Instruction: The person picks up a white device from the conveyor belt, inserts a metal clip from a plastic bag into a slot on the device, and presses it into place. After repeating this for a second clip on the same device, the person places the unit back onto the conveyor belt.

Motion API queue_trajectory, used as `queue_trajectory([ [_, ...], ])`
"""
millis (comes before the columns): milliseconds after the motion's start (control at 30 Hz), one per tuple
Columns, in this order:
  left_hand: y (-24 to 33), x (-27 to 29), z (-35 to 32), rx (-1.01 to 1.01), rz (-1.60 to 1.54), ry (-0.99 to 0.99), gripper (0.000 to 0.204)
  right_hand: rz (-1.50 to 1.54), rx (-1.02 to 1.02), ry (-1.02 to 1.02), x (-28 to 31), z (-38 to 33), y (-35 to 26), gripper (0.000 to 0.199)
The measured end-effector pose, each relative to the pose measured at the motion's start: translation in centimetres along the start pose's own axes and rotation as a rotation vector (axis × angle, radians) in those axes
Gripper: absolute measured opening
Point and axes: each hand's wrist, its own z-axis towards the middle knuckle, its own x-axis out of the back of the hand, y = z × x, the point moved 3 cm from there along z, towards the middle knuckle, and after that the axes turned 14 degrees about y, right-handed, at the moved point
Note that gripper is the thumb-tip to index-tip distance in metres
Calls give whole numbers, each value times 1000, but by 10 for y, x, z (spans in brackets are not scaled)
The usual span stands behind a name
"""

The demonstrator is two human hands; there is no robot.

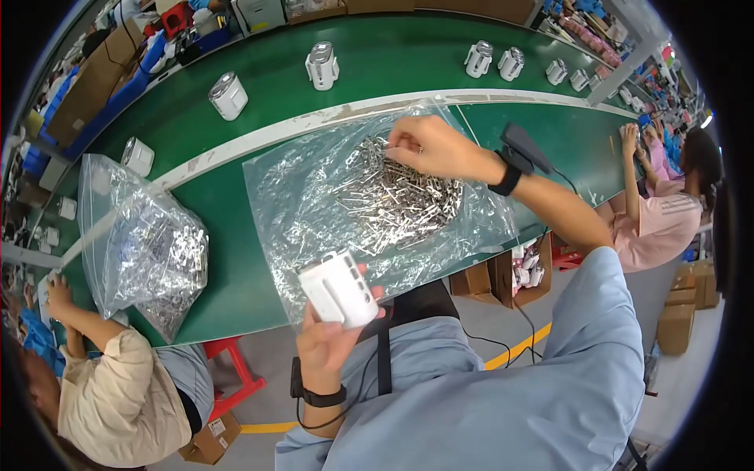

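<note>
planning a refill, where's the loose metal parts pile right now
In the head view, the metal parts pile lies at centre on clear plastic, the right hand at its far edge.

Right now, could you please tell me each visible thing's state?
White device housing: held, tilted
Left hand: wrapped around the housing
Small metal parts: loose, heaped
Right hand: fingers curled at the heap, grip unclear
Clear plastic sheet: spread out, wrinkled
Clear plastic bag: bulging, filled with metal parts
Cardboard box: open, holding white items
Far-side housings: standing, unheld

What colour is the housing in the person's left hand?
The housing is white, showing best in the head view.
</note>
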Motion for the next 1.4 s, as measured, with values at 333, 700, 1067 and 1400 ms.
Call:
queue_trajectory([
  [333,4,26,-11,-25,-129,49,68,184,10,157,-38,-2,46,23],
  [700,26,-7,9,-269,268,272,56,1033,-536,-277,-18,-72,-86,19],
  [1067,24,-6,7,-311,280,321,36,1158,-458,-349,-51,-96,-109,12],
  [1400,15,-6,7,-232,318,410,35,1051,-443,-310,-56,-104,-103,10],
])
